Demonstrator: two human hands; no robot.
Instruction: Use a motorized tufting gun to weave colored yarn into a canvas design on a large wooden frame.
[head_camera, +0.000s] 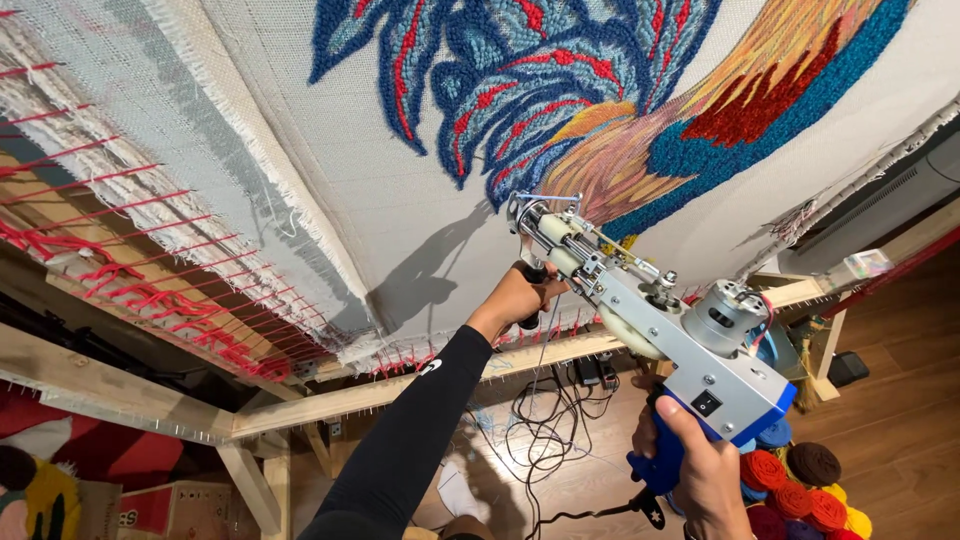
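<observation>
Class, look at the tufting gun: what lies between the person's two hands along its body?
In the head view, between the left hand and right hand runs the tufting gun: its metal frame and grey motor.

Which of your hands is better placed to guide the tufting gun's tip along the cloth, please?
Left, probably: the left hand holds the front handle just behind the tufting gun tip at the cloth; the right hand holds the rear blue grip.

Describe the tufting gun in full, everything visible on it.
The tufting gun is a silver metal body with a blue lower edge and blue rear grip, a black switch on its side, a round motor on top and a cream gear. It is tilted, its needle end against the stretched white cloth beside the blue and orange tufted pattern. The left hand grips its black front handle; the right hand holds the blue grip.
</observation>
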